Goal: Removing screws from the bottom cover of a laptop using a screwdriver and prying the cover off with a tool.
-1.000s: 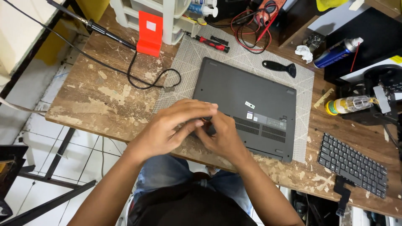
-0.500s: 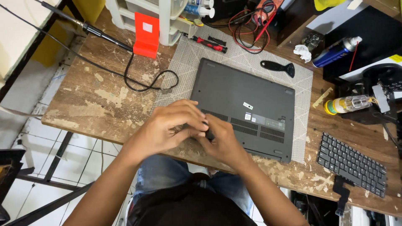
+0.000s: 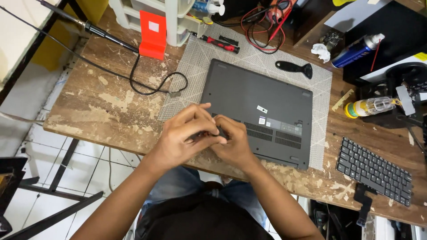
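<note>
1. Your left hand (image 3: 184, 138) and right hand (image 3: 233, 146) meet over the near left corner of the dark grey laptop (image 3: 258, 111), which lies bottom-up on a patterned grey mat (image 3: 191, 75).
2. Your left hand is curled, its fingers (image 3: 195, 113) bent over the right hand's knuckles; something small and dark (image 3: 209, 133) sits between the two hands, but it is too hidden to say what it is or which hand grips it.
3. Your right hand is closed into a loose fist, fingers tucked toward that dark spot and resting on the laptop's base.
4. The mat lies on a worn wooden table (image 3: 98, 102), and the laptop's vent slots face up near your right hand.
5. A black scraper (image 3: 293, 68) lies on the mat beyond the laptop's far edge, and a red-handled screwdriver (image 3: 218, 43) lies at the mat's far left corner.
6. A loose black keyboard (image 3: 373, 171) sits on the table to your right, well apart from the laptop.
7. A blue spray can (image 3: 358, 50) and a small clear bottle with a yellow cap (image 3: 369, 106) lie farther right.
8. A red stand (image 3: 152, 34) stands at the far left, beside a black cable (image 3: 151, 86) looping across the wood.
</note>
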